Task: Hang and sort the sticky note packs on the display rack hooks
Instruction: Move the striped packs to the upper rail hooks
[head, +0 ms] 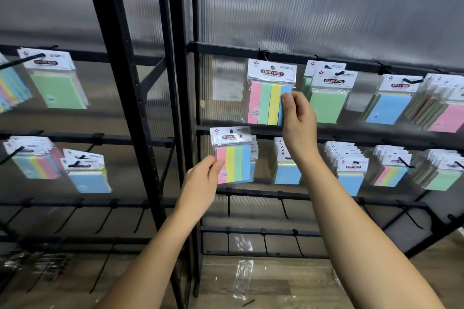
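Right hand: I see my right hand (297,118) with its fingers (287,99) pinched on the blue edge of a four-colour striped sticky note pack in clear wrap (270,94), up on the top rail of the black metal display rack (251,48).
Left hand: my left hand (203,180) has its fingers clamped on the pink edge of a second striped sticky note pack (234,155), at the middle rail's left end.
Neighbours: a green sticky note pack (326,98) hangs just beside the upper one.
Hook: I cannot tell whether either held pack is seated on one.
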`<state>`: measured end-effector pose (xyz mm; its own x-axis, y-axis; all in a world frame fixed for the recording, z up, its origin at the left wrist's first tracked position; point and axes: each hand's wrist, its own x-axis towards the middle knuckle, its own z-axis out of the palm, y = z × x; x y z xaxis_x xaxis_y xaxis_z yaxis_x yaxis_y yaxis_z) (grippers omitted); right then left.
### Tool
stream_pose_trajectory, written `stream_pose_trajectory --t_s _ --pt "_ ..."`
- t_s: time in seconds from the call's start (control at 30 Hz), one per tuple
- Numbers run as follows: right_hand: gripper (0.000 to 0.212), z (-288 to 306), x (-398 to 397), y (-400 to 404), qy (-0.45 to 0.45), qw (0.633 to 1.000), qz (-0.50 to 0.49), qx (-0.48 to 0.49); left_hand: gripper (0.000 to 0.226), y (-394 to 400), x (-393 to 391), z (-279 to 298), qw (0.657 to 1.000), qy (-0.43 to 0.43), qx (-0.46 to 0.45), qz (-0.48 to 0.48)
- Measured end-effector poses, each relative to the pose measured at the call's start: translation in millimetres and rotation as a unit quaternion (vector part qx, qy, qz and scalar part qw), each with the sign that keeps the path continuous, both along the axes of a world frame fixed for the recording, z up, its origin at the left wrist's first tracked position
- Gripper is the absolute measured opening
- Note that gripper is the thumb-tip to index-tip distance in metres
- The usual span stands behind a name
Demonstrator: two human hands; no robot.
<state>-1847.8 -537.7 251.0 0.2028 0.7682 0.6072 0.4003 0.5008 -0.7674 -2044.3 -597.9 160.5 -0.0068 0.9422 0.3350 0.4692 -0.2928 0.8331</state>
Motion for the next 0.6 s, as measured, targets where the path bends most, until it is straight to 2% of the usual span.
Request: stream_pose_trajectory --t_s 0.2,0.6 --pt "0.039 3.3 -1.0 7.8 0.008 1.000 -0.004 -0.014 0.032 -0.6 -1.7 0.9 1.000 -0.005 -0.002 -0.001" --pt "0.040 4.9 -2.7 22.6 0.021 0.999 -0.008 -0.048 0.032 10.0 -5.2 -6.5 1.000 -0.001 -0.009 0.011"
